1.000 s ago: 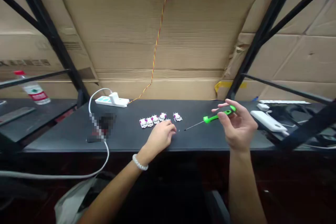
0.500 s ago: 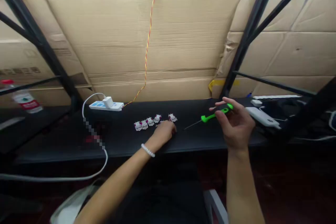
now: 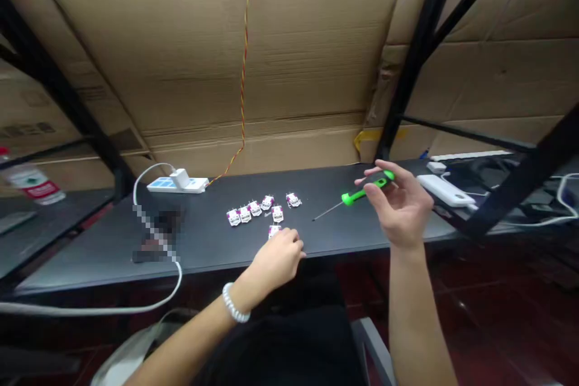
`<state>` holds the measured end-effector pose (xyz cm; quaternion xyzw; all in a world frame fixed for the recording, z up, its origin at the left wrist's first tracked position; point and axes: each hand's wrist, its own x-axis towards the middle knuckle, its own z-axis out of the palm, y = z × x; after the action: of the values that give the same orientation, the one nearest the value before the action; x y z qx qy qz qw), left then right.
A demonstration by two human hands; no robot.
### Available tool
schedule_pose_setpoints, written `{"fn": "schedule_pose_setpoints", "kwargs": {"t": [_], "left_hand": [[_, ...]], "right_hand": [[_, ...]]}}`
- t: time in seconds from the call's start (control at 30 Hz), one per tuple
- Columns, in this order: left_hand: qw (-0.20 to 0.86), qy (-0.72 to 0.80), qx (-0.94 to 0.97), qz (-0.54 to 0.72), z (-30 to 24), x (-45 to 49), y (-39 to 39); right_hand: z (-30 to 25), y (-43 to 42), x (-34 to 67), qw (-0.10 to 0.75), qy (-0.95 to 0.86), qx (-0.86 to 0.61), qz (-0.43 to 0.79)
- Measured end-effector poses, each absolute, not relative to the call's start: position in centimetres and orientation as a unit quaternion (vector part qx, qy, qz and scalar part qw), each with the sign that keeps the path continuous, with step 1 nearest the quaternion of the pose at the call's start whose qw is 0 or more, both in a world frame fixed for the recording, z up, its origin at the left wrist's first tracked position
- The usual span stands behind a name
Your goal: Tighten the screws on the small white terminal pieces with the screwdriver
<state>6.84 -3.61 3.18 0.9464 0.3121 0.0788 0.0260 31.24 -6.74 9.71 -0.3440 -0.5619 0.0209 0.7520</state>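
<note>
My right hand [image 3: 400, 205] is raised over the black table [image 3: 203, 241], closed round the handle of a green screwdriver [image 3: 359, 194] whose thin shaft points left and down. My left hand [image 3: 275, 256], with a bead bracelet at the wrist, rests at the table's near edge. Its fingers are curled onto a small white and magenta part [image 3: 274, 230]. A row of several like parts [image 3: 253, 210] lies just beyond it, with one more part [image 3: 277, 213] set slightly nearer.
A white power strip with a plugged charger [image 3: 177, 182] and its cable lie at the back left. A white power bank [image 3: 439, 189] and cables sit at the right. Cardboard sheets back the table; black rack struts cross both sides. A bottle [image 3: 27, 178] stands far left.
My left hand has drawn back toward the near edge, bringing one small part with it out of the row. The right hand and screwdriver have kept their pose. The camera has tilted.
</note>
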Motion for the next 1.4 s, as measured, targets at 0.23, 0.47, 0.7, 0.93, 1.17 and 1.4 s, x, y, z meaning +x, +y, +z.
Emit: {"fn": "schedule_pose_setpoints", "kwargs": {"t": [0.23, 0.47, 0.7, 0.93, 1.17, 1.4], "left_hand": [[-0.012, 0.314, 0.942, 0.116, 1.1, 5.1, -5.8], [-0.028, 0.296, 0.932, 0.210, -0.6, 3.9, -5.6], [0.094, 0.318, 0.879, 0.344, 0.3, 1.6, -4.1], [0.130, 0.329, 0.856, 0.377, 0.3, 0.1, -1.6], [0.146, 0.324, 0.854, 0.379, 0.3, 0.6, -1.2], [0.137, 0.322, 0.858, 0.376, 0.1, 0.6, -1.1]], "right_hand": [[9.6, -6.6, 31.3, 0.750, -0.565, -0.343, 0.018], [9.6, -6.6, 31.2, 0.751, -0.568, -0.338, 0.014], [9.7, -6.7, 31.1, 0.751, -0.568, -0.337, 0.015], [9.6, -6.4, 30.6, 0.747, -0.570, -0.342, 0.019], [9.6, -6.5, 30.5, 0.744, -0.574, -0.341, 0.022], [9.7, -6.4, 30.4, 0.744, -0.574, -0.342, 0.018]]}}
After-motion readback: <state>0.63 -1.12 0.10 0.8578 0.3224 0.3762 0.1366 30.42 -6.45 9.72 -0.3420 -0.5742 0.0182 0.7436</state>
